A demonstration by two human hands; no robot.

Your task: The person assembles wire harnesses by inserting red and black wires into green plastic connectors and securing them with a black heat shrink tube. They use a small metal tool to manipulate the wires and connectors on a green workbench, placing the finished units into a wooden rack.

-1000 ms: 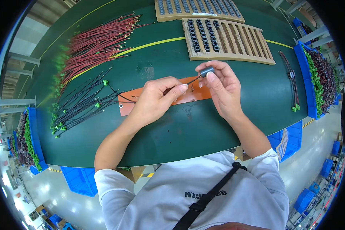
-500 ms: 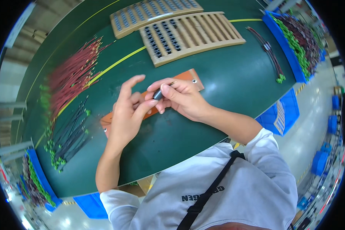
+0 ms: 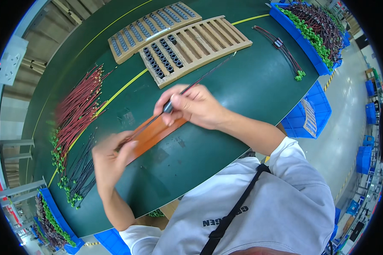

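Note:
Between thumb and fingers, my right hand [image 3: 195, 107] pinches a small dark-grey cylinder [image 3: 168, 107], which looks like a ferrite core. Thin dark and reddish wires [image 3: 212, 71] run through it, one end reaching up and right toward a wooden tray. On the other side, the wires stretch down to my left hand [image 3: 110, 157], blurred by motion, its fingers closed on them. Below both hands lies an orange strip-shaped board [image 3: 151, 138], partly covered by them.
One slotted wooden tray [image 3: 208, 53] holds several black cylinders; another [image 3: 132, 52] behind it holds grey ones. Red wires [image 3: 83, 102] and black wires [image 3: 83, 165] with green connectors lie left. A small wire bundle [image 3: 281, 46] lies right, beside a blue bin [image 3: 300, 41] of wires.
My left hand has moved down and left, away from the cylinder, drawing the wires out between the hands. My right hand still holds the cylinder, and long wires now show beyond it.

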